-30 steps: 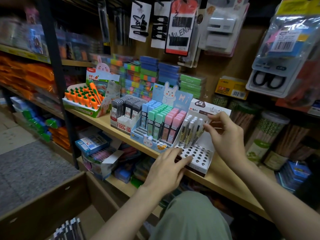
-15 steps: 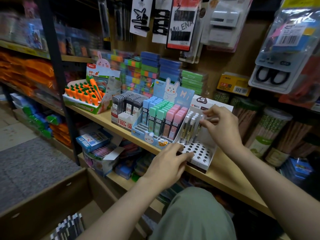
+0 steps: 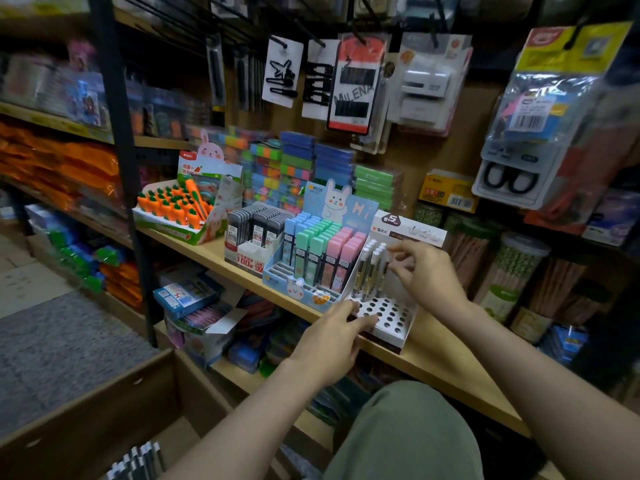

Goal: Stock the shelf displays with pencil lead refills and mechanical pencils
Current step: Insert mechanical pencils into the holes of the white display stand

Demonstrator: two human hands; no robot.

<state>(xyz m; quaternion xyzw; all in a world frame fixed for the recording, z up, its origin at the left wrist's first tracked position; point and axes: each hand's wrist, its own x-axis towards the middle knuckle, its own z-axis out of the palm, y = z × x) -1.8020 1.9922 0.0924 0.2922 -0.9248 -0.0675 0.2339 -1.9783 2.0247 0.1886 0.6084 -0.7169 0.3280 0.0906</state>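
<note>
A white display stand [image 3: 389, 315] with rows of round holes sits on the wooden shelf [image 3: 446, 368]. Several mechanical pencils [image 3: 367, 268] stand upright in its back-left holes. My right hand [image 3: 429, 275] is at the right side of that group, its thumb and fingers closing on the rightmost pencil. The straight fingers of my left hand [image 3: 332, 337] rest on the stand's front left corner. To the left stand a blue rabbit display of blue, green and pink lead refill cases [image 3: 322, 251] and a box of black refill cases [image 3: 258, 230].
A carrot-shaped item display [image 3: 173, 207] sits further left on the shelf. Jars of wooden pencils [image 3: 512, 271] stand to the right. Carded goods hang above. A cardboard box at lower left holds more pencils [image 3: 138, 462]. My knee [image 3: 405, 434] is below the shelf edge.
My right hand has shifted slightly left among the standing pencils. My left hand stays on the stand's front corner.
</note>
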